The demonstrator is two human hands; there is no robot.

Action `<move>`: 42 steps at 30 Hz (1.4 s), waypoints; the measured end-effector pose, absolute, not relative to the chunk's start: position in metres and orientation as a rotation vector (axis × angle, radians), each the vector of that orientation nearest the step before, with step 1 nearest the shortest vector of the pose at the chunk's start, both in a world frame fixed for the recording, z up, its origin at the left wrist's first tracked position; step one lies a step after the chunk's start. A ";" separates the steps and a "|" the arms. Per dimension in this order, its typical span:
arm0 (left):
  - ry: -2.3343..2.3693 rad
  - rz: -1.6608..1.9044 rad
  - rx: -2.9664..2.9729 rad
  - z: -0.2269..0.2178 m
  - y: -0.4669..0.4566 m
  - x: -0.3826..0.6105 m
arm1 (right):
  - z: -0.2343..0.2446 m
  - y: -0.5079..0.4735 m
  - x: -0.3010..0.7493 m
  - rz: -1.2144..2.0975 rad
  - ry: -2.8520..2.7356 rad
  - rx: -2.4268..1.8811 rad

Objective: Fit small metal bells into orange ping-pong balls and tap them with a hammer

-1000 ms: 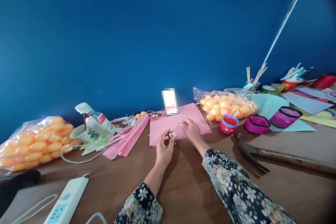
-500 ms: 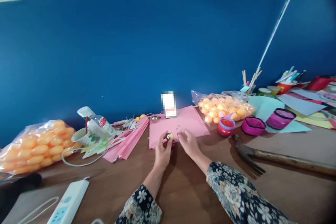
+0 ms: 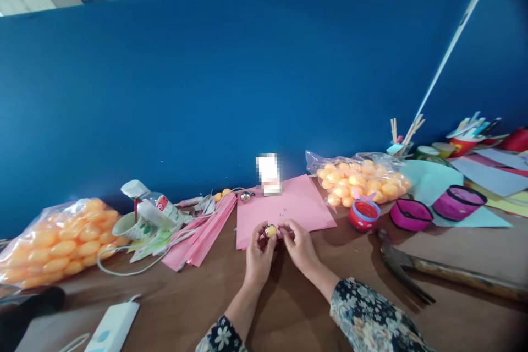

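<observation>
Between the thumb and fingers of my left hand [image 3: 259, 257] is a small shiny round metal piece [image 3: 270, 230] with a yellowish face. Close on its right side, my right hand [image 3: 300, 247] has thumb and forefinger pinched together; whatever they hold is too small to make out. Both hands are over the near edge of a pink paper sheet [image 3: 258, 220]. Tiny ring-like bits [image 3: 282, 212] lie on the sheet beyond my fingers. A second shiny round metal piece [image 3: 246, 196] rests at the sheet's far left corner.
Bags of orange balls stand left [image 3: 61, 239] and right [image 3: 358, 179]. Folded pink strips [image 3: 212, 231] lie left of the sheet. To the right are a red cup [image 3: 363, 214], purple fabric rings [image 3: 410, 214] and a hammer [image 3: 449, 270]. A power strip [image 3: 113, 324] sits front left.
My right hand has moved in toward the round metal piece, and its fingers now meet beside it. My left hand still holds the piece. The whole view has shifted slightly.
</observation>
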State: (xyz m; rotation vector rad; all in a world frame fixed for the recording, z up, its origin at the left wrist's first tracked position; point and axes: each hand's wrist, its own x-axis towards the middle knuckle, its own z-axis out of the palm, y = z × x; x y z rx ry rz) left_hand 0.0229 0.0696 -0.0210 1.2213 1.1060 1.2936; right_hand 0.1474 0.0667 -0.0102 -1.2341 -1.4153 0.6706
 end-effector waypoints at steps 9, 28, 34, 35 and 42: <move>1.151 1.303 1.212 -0.018 0.069 0.023 | -0.013 0.070 0.148 0.594 -1.466 -1.262; 1.127 1.253 1.250 -0.022 0.089 0.031 | -0.015 0.075 0.154 0.809 -1.124 -1.246; 1.169 1.249 1.211 -0.023 0.092 0.028 | -0.014 0.075 0.154 0.905 -1.079 -1.210; 1.167 1.247 1.204 -0.023 0.092 0.028 | -0.014 0.075 0.155 0.915 -1.085 -1.206; 1.130 1.206 1.222 -0.021 0.090 0.030 | -0.005 0.073 0.156 0.979 -1.105 -1.176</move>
